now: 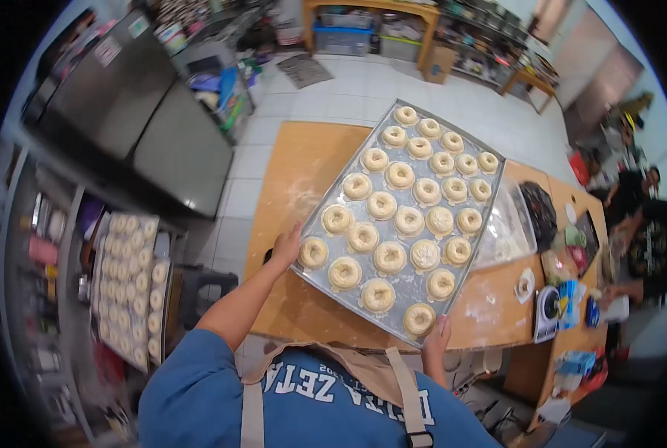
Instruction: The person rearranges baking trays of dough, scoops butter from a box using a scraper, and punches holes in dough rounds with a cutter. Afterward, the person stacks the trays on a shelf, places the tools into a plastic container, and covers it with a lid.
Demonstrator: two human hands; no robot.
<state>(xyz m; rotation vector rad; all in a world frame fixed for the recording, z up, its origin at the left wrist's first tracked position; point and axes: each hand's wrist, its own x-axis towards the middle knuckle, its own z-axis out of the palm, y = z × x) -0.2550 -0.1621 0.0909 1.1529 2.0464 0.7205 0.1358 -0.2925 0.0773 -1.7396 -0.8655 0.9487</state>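
Note:
A large metal baking tray (333, 295) full of pale ring-shaped doughs (409, 221) is held tilted over the wooden table. My left hand (287, 243) grips its left edge. At the tray's near right corner, my right hand (437, 336) is closed on the rim. Several rows of dough rings lie on the tray, many on small paper pieces. How far the tray is above the table, I cannot tell.
Trays of more dough rings (128, 287) stand at the left near a shelf. A dark fridge (147, 127) is behind them. On the wooden table (281, 179) are flour traces, a kitchen scale (547, 310) and a plastic box (509, 231). Another person (640, 224) is at the right.

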